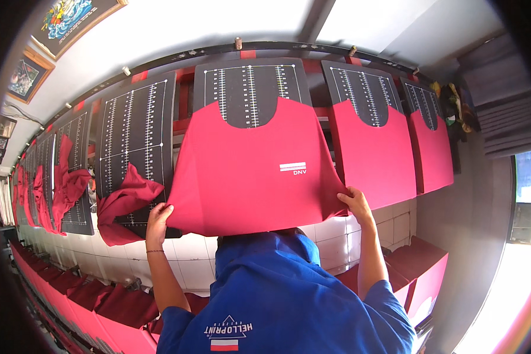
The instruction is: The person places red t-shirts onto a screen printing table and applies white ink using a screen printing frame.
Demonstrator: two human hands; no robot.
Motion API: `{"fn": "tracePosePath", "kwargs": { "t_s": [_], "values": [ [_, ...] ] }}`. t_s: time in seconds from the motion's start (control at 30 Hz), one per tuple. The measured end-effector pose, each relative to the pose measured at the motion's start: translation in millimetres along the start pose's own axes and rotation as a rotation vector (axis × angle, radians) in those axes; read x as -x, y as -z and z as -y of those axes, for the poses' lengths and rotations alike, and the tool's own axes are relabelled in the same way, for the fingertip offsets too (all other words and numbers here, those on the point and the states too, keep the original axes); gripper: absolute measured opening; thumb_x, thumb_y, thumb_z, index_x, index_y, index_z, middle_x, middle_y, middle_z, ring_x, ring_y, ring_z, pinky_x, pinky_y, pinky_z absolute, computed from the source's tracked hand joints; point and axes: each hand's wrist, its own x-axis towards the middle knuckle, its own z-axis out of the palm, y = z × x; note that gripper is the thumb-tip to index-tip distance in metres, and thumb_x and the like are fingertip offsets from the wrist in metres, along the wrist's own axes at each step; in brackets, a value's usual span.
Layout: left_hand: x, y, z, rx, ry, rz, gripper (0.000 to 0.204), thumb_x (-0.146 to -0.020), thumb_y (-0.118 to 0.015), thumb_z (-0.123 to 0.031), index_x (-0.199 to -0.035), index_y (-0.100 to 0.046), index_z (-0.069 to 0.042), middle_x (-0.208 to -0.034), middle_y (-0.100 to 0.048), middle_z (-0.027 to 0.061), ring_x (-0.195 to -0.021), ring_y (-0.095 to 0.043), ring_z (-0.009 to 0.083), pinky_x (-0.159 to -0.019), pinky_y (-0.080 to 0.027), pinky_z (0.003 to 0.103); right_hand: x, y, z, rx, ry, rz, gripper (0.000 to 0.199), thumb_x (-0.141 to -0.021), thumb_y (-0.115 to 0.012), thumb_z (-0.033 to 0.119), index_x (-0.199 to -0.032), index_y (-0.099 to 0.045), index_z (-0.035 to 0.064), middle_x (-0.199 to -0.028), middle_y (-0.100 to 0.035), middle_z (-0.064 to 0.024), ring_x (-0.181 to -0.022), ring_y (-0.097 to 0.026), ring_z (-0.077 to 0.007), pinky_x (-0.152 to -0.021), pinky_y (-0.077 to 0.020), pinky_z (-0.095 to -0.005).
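A red garment [248, 171] with a small white print lies spread over a black board [251, 88] marked with white ruler lines. My left hand [158, 217] grips the garment's near left corner. My right hand [355, 202] grips its near right corner, fingers curled over the hem. The near edge of the garment hangs past the board toward my blue shirt [277, 295].
To the right stand two more boards covered by flat red garments [374, 153]. On the left board [133, 135] lies a crumpled dark red garment [124, 203]. Further boards run off to the left. Folded red pieces [100, 307] lie below, over white tiles [200, 259].
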Motion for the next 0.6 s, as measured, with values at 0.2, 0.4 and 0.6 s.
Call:
{"fn": "tracePosePath", "kwargs": {
  "t_s": [0.2, 0.4, 0.6],
  "values": [
    [6, 12, -13, -0.109, -0.085, 0.059, 0.011, -0.09, -0.065, -0.011, -0.086, -0.057, -0.007, -0.083, -0.052, -0.0049, -0.08, -0.047, 0.0048, -0.076, -0.038, 0.022, 5, 6, -3, 0.03, 0.058, -0.125, 0.021, -0.089, -0.069, 0.019, -0.095, -0.067, -0.0018, -0.076, -0.06, 0.0026, -0.068, -0.05, -0.0055, -0.062, -0.0388, -0.0225],
    [25, 15, -31, -0.363, -0.082, -0.121, 0.012, -0.088, -0.067, -0.012, -0.086, -0.065, -0.001, -0.074, -0.053, -0.0049, -0.071, -0.045, 0.0051, -0.065, -0.038, 0.024, 4, 17, -13, 0.12, 0.014, -0.183, 0.024, -0.087, -0.07, 0.021, -0.091, -0.069, -0.0024, -0.072, -0.062, -0.0018, -0.069, -0.054, -0.0085, -0.065, -0.0446, -0.0272],
    [34, 28, -26, -0.543, -0.12, -0.263, 0.018, -0.088, -0.067, -0.014, -0.086, -0.064, 0.004, -0.071, -0.055, -0.0014, -0.068, -0.046, 0.0071, -0.063, -0.039, 0.025, 3, 18, -22, 0.115, 0.07, -0.239, 0.024, -0.089, -0.069, 0.023, -0.086, -0.071, 0.0, -0.061, -0.048, 0.0057, -0.054, -0.039, -0.0035, -0.049, -0.0307, -0.0244]
  ]
}}
